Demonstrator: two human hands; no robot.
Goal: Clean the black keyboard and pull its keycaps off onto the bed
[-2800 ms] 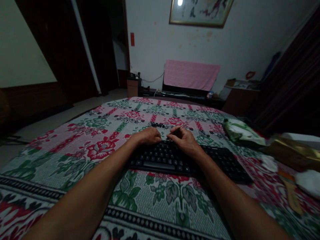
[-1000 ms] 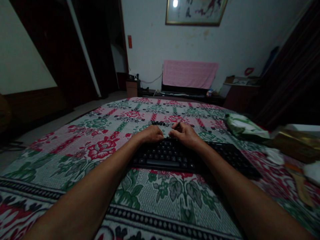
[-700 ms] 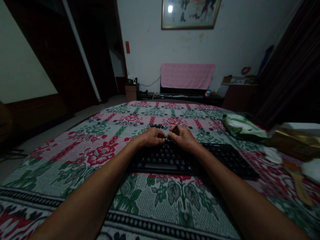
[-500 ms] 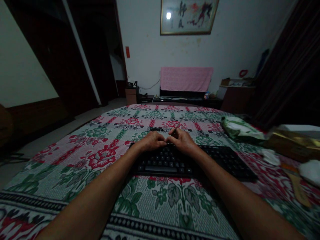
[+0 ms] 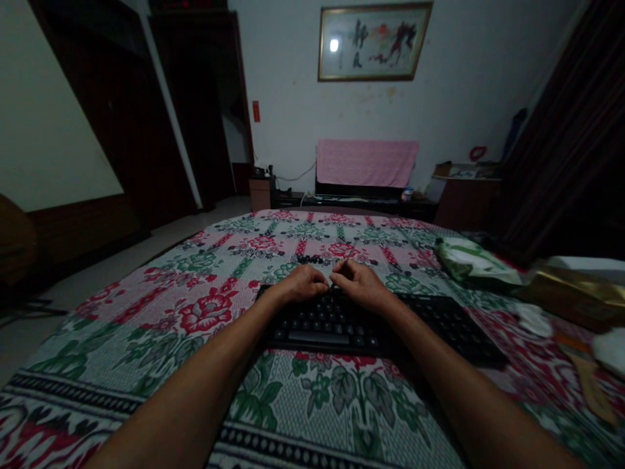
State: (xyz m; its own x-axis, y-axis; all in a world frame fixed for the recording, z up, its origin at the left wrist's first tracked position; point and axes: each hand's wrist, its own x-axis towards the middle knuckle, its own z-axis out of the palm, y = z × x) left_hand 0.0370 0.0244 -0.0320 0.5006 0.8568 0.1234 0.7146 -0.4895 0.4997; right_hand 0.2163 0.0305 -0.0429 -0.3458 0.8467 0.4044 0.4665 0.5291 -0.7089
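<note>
A black keyboard lies on the patterned tablecloth in front of me, its number pad reaching out to the right beyond my forearm. My left hand rests over its upper left part, fingers curled together at the top rows. Close beside it, my right hand is closed in a pinch above the upper middle keys. A thin dark thing seems to stick up from its fingers, too dim to name. Just behind the hands sits a row of small black pieces, which look like loose keycaps.
On the right of the tablecloth are a green and white packet, a gold box, a crumpled white tissue and a flat brush with a wooden handle. A pink cloth covers a screen by the far wall.
The view has tilted up slightly, so everything sits lower in the picture. Both hands stay at the keyboard's upper rows, with their fingertips slightly farther apart.
</note>
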